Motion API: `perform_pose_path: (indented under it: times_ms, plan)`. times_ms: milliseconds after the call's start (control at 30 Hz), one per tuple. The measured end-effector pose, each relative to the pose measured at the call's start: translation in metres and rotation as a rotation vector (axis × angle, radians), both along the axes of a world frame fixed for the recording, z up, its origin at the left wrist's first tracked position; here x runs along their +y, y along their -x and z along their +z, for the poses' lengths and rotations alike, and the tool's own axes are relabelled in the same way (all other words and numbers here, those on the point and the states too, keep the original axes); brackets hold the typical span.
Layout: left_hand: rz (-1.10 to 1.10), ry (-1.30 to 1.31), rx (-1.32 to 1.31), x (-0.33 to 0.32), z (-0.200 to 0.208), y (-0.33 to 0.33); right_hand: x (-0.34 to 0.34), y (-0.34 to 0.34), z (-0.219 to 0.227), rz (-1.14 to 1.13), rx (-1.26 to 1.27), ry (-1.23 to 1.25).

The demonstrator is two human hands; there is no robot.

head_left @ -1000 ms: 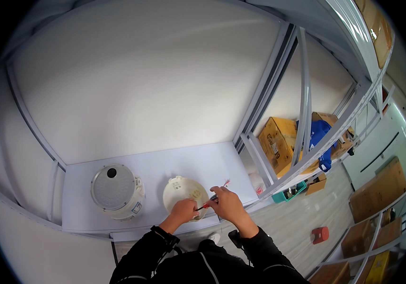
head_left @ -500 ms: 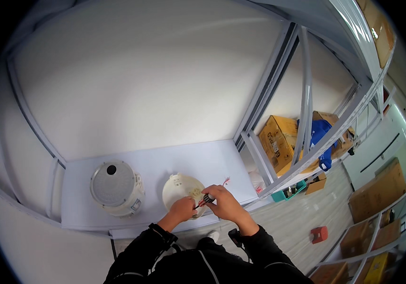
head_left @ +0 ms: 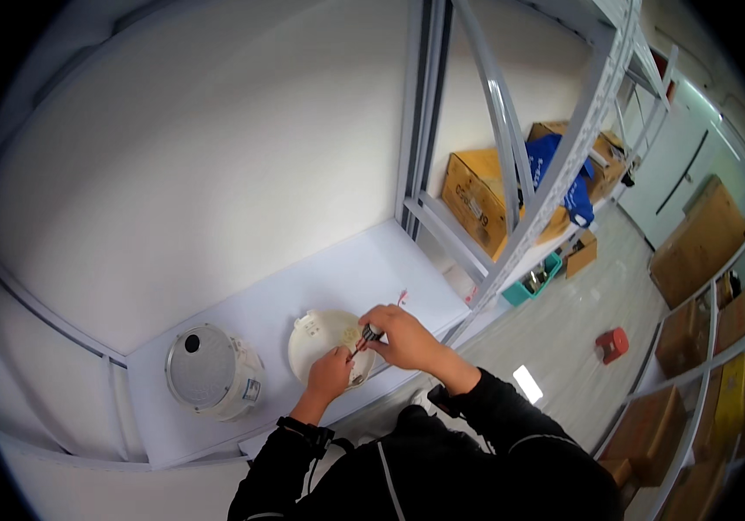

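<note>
A round white plastic cover [head_left: 307,343], shaped like a shallow bowl with small holes near its rim, lies on the pale shelf [head_left: 281,300] in front of me. My right hand [head_left: 403,339] is closed around the dark, pale-striped handle of what looks like a screwdriver [head_left: 369,333]. Its reddish lower part slants down toward my left hand [head_left: 330,373]. That hand is pinched over the cover's near side, at the tool's lower end; anything small between its fingers is hidden. A white drum-shaped housing [head_left: 238,379] with a grey disc on top stands to the left.
Small red pieces [head_left: 403,297] lie on the shelf at right. A grey metal upright [head_left: 533,200] rises beyond it. Further right are a yellow carton [head_left: 472,200], a blue bag [head_left: 576,195], a teal bin [head_left: 536,280] and a red stool [head_left: 612,346] on the floor.
The whole view has turned, so the shelf now slopes and the cartons sit further left and higher. Both hands stay together over the cover with the tool between them.
</note>
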State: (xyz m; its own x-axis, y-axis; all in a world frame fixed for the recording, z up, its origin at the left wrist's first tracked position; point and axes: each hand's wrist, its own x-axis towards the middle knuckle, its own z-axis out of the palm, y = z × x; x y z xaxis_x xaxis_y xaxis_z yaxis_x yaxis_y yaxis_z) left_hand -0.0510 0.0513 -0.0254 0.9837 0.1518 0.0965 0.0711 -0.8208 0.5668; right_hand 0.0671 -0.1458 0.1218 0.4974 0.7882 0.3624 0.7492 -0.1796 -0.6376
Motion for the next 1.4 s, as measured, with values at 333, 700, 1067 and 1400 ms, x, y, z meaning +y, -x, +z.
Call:
perform_pose_path:
  times_ms: [333, 700, 1067, 1400]
  plan:
    - [0.037, -0.016, -0.026, -0.004, 0.009, -0.006, -0.038, -0.029, 0.030, -0.182, -0.038, -0.171]
    - [0.024, 0.012, -0.201, -0.059, 0.034, -0.071, -0.093, -0.087, 0.037, -0.196, -0.026, -0.254]
    - [0.255, -0.032, -0.086, -0.112, -0.012, -0.158, -0.155, -0.150, 0.048, -0.015, 0.021, -0.163]
    - [0.429, -0.004, -0.079, -0.132, -0.017, -0.165, -0.161, -0.180, 0.037, 0.131, 0.079, -0.149]
